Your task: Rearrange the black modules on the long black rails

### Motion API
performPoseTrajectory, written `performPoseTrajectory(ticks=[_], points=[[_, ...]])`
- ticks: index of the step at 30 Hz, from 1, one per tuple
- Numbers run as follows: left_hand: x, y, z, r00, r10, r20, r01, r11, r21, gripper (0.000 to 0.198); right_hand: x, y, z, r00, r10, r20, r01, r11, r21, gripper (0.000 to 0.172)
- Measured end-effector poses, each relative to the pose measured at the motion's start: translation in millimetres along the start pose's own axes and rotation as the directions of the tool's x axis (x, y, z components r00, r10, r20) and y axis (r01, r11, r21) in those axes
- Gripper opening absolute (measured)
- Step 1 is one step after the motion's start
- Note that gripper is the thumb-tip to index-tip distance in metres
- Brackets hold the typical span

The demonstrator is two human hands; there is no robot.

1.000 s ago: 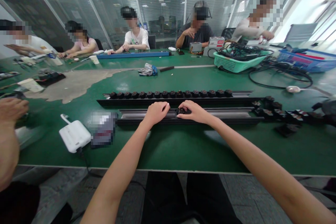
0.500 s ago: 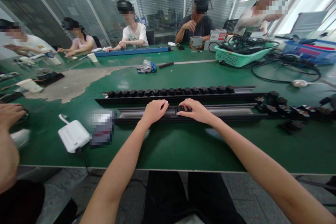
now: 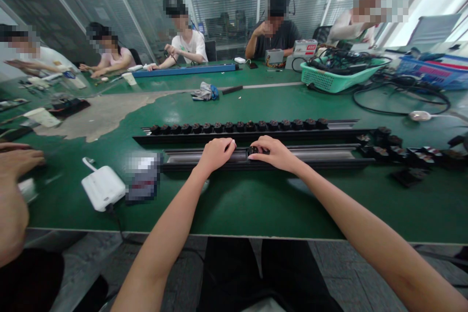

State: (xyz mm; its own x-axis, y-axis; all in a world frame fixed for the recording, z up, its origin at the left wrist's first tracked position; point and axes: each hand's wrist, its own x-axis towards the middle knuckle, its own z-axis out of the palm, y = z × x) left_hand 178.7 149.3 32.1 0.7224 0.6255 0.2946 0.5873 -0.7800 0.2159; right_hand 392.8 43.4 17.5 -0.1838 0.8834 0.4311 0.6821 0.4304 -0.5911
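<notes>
Set back from the tabletop's (image 3: 248, 209) near edge, the right hand's (image 3: 277, 153) grip pinches a black part (image 3: 252, 151) at the nearer rail (image 3: 321, 155); the left hand (image 3: 215, 152) touches that rail, its grip unclear. Toward the far edge, a box (image 3: 300, 48) apparently reads "450".

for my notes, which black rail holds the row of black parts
The far rail; the near rail shows just one part, in the right hand.
</notes>
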Motion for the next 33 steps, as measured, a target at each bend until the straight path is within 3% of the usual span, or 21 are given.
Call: performPoseTrajectory(ticks=[33], points=[[0.2, -0.8, 0.3, 1.0, 0.005, -0.004, -0.005, 1.0, -0.01, 0.04, -0.8, 4.6, 1.2, 0.999, -0.036, -0.029, 0.036, 0.999, -0.005, 0.028]])
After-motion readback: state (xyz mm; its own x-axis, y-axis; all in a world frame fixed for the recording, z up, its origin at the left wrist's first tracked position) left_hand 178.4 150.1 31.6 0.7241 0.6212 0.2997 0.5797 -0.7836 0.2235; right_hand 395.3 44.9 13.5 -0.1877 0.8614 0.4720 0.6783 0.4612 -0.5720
